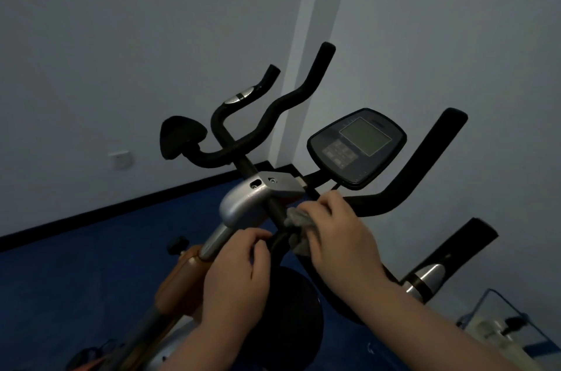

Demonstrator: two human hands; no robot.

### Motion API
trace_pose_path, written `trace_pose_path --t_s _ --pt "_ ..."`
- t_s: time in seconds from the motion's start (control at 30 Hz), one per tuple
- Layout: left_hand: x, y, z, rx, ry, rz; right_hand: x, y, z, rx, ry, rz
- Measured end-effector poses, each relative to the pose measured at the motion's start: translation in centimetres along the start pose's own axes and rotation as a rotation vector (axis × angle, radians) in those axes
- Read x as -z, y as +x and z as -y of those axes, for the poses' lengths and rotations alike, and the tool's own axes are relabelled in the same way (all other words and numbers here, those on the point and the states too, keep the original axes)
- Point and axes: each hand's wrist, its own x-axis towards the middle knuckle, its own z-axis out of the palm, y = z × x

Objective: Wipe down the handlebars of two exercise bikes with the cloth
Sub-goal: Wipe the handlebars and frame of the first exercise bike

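Handlebars (pixel 403 188) of the near bike sit in front of me, curving out from the stem under the console (pixel 358 147). My right hand (pixel 340 237) grips the grey cloth (pixel 299 226), fingers curled round it and pressing it onto the bar's centre. My left hand (pixel 239 267) has its fingers curled round the bar just beside the cloth, steadying it.

Risks, as I judge them: the cloth is bunched small, so it could slip off the round bar or skip the upturned ends. Rubbing this close to the console could knock its buttons. The room is dim, so missed patches would be hard to spot.

Count: two sets of handlebars in view, the second (pixel 273 103) beyond and left, untouched now; one cloth; one console; two hands.
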Motion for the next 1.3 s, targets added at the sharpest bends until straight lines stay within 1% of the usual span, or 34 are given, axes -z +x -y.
trace_pose_path --t_s 0.07,0.1,0.2,0.23,0.33,0.37,0.4,0.5,0.53,0.57,0.67,0.7,0.73,0.83,0.87,0.9,0.93,1.0,1.03,1.07,1.1,1.2,1.27,1.3 --pt "0.0 0.0 0.0 -0.014 0.001 0.002 1.5 1.1 -1.2 0.067 0.056 0.102" --pt "0.0 0.0 0.0 -0.016 -0.004 0.002 2.4 2.0 -2.0 0.101 0.042 0.138" --pt "-0.1 0.0 0.2 -0.007 -0.021 -0.001 3.4 4.6 -3.1 0.135 -0.047 0.130" --pt "0.0 0.0 0.2 -0.004 -0.025 -0.002 3.0 5.2 -2.7 0.142 -0.050 0.180" --pt "0.0 0.1 0.3 -0.011 -0.030 -0.007 1.2 7.4 -1.2 0.109 0.014 0.463" --pt "-0.1 0.1 0.3 -0.013 -0.032 -0.003 0.8 8.2 -0.8 0.090 0.042 0.508" --pt "0.0 0.1 0.2 -0.011 -0.033 0.004 0.5 8.8 -0.6 0.076 0.063 0.505" --pt "0.1 0.1 0.3 0.001 -0.050 0.025 -0.4 9.1 -0.6 0.055 0.039 0.370" --pt "0.1 0.0 0.3 0.005 -0.059 0.030 -0.3 8.8 -0.7 0.059 0.033 0.364" --pt "0.1 0.0 0.3 0.005 -0.064 0.034 0.1 8.6 -0.9 0.070 0.038 0.402" --pt "0.1 0.2 0.2 0.000 -0.063 0.040 1.7 8.8 -1.0 0.110 0.069 0.627" --pt "0.1 0.2 0.3 -0.002 -0.060 0.041 1.8 9.0 -0.8 0.123 0.061 0.634" --pt "0.1 0.2 0.3 -0.004 -0.057 0.040 1.4 9.1 -0.4 0.129 0.051 0.585" --pt "0.1 0.2 0.4 -0.002 -0.060 0.035 -1.2 8.5 1.0 0.116 0.049 0.334" --pt "0.1 0.1 0.4 0.000 -0.066 0.035 -1.5 8.3 1.2 0.115 0.045 0.293" --pt "0.1 0.1 0.4 -0.001 -0.069 0.037 -1.3 8.3 1.2 0.110 0.037 0.289" --pt "0.1 0.1 0.4 -0.005 -0.071 0.044 -0.6 8.3 0.9 0.093 0.034 0.330" --pt "0.2 0.1 0.5 -0.018 -0.074 0.055 0.9 8.7 0.2 0.046 0.067 0.504" --pt "0.2 0.1 0.6 -0.020 -0.073 0.056 1.3 8.8 0.0 0.027 0.080 0.558" --pt "0.2 0.2 0.5 -0.017 -0.072 0.055 1.2 8.8 0.1 0.012 0.083 0.564" --pt "0.2 0.2 0.6 -0.014 -0.070 0.052 0.7 8.8 0.4 -0.008 0.088 0.523" --pt "0.0 0.1 0.6 -0.025 -0.066 0.042 -1.4 8.2 1.1 -0.008 0.075 0.296" --pt "0.0 0.1 0.6 -0.033 -0.078 0.046 -2.0 7.4 1.0 0.047 0.029 0.231" --pt "0.0 0.1 0.6 -0.035 -0.082 0.051 -1.8 7.0 0.8 0.070 0.020 0.243"
